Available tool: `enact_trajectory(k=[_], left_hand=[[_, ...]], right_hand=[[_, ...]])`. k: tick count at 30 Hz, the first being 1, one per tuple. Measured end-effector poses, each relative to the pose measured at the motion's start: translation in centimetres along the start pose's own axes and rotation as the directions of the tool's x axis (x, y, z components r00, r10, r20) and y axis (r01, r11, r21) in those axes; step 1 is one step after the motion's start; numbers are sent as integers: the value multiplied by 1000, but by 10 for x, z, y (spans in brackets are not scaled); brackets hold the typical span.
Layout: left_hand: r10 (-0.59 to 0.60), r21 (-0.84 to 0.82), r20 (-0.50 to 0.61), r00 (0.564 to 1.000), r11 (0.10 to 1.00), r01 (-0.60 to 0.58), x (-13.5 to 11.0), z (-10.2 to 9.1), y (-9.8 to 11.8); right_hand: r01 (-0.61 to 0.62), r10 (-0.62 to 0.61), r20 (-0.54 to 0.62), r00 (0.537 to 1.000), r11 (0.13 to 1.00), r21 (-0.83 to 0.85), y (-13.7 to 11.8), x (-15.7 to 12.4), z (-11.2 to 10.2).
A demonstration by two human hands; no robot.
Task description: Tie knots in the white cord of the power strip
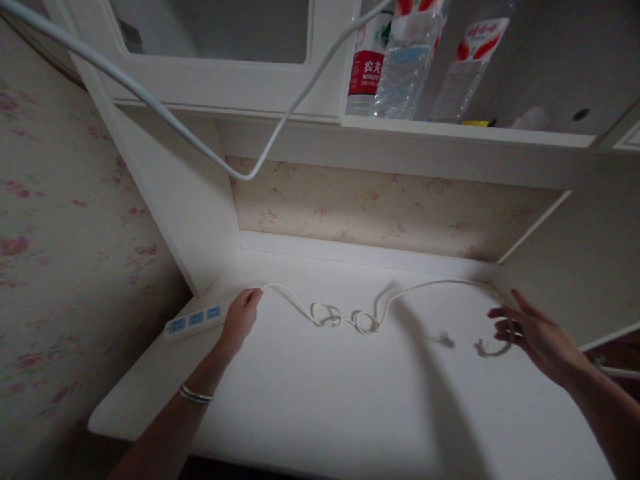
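My left hand (244, 315) is closed around the white cable (345, 321) beside the power strip (195, 323), at the left of the white desktop (320, 393). From my fist the cable runs right across the desk, through two loose loops in the middle, toward the back right corner. My right hand (537, 337) is raised over the right side, its fingers curled and partly apart. A short curved cord (493, 352) with a frayed-looking end hangs from its fingers, above the desk. Exactly how the fingers grip it is hard to see.
A thick white cable (200, 148) hangs across the upper left, close to the camera. Above the desk, a cabinet shelf (470, 132) holds plastic bottles (407, 73). Side panels (185, 200) and a flowered wall (350, 207) enclose the back.
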State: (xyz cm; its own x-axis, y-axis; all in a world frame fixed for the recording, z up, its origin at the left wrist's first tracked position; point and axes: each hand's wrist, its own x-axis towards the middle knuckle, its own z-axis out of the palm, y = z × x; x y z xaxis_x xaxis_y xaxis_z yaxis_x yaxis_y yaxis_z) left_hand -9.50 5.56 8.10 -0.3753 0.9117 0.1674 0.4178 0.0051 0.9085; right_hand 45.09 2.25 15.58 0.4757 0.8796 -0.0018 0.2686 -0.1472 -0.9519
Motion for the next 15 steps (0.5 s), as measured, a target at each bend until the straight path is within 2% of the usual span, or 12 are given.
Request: enact_trajectory(k=[2,4,7,8,10,12,13,14,15], left_hand=[[-30,-119,104,994,992,43,-10,5,7],[4,-164,179,984,986,25,-17,8,15],[75,-159,258,963,987,-34,-25,13,21],[86,-164,275,957,986,-41,-27,15,22],[102,-189,301,948,981,-45,-31,20,22],[125,-223,324,938,973,-53,-35,28,21],[135,-245,331,934,968,-53,-36,32,20],[140,-269,333,932,962,-49,-38,36,19],[139,-296,333,933,954,-36,-40,40,19]], right_hand=[[-9,9,142,990,1000,2,-13,-15,20],[44,-27,273,962,997,-57,-24,-29,38],[258,-156,423,892,946,-195,-35,-44,57],[367,-210,456,865,884,-290,-38,-49,62],[545,-283,495,821,646,-535,-42,-60,70],[586,-310,499,809,379,-716,-46,-71,78],[573,-317,487,814,300,-762,-49,-76,82],[562,-318,478,819,277,-779,-51,-81,85],[560,-314,474,823,310,-768,-54,-86,88]])
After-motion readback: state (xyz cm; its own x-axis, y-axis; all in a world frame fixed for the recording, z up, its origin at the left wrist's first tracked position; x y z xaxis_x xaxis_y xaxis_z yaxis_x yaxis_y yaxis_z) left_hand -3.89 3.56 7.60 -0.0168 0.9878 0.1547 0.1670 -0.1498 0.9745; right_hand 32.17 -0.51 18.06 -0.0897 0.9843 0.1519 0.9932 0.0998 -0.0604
